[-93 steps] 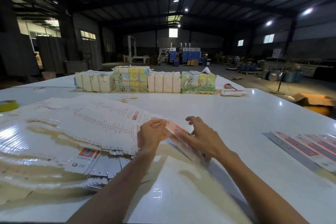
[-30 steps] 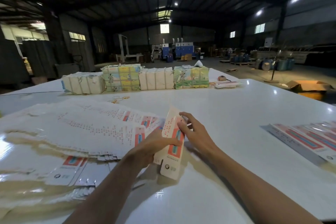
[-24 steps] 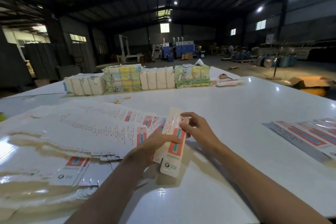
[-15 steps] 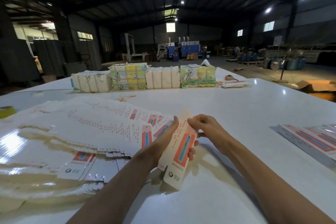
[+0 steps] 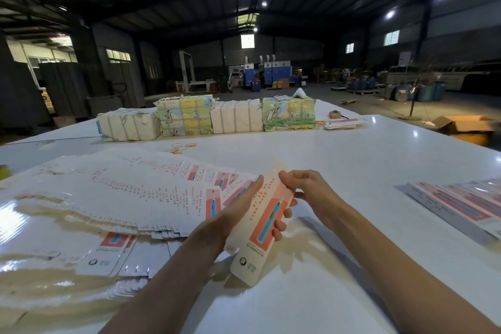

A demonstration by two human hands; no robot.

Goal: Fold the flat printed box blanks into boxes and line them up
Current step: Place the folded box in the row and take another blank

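Note:
I hold one long white and coral box blank [image 5: 260, 225] above the white table [image 5: 339, 171], opened into a narrow sleeve and tilted with its lower end toward me. My left hand [image 5: 238, 211] grips its middle, thumb on the left face and fingers wrapped round the right side. My right hand [image 5: 303, 184] pinches its upper end. A wide fan of flat blanks [image 5: 116, 192] lies to the left. Folded boxes [image 5: 461, 203] lie side by side at the right edge.
Wrapped bundles [image 5: 208, 119] stand in a row across the far side of the table, with a small pile of blanks [image 5: 341, 125] beside them. A yellow tape roll [image 5: 4, 172] sits at the far left. An open cardboard carton [image 5: 466, 127] is on the floor to the right.
The blank came off the fan and was lifted upright between both hands. It has since opened from flat into a sleeve and tilted toward me, with my right hand shifting to its top end.

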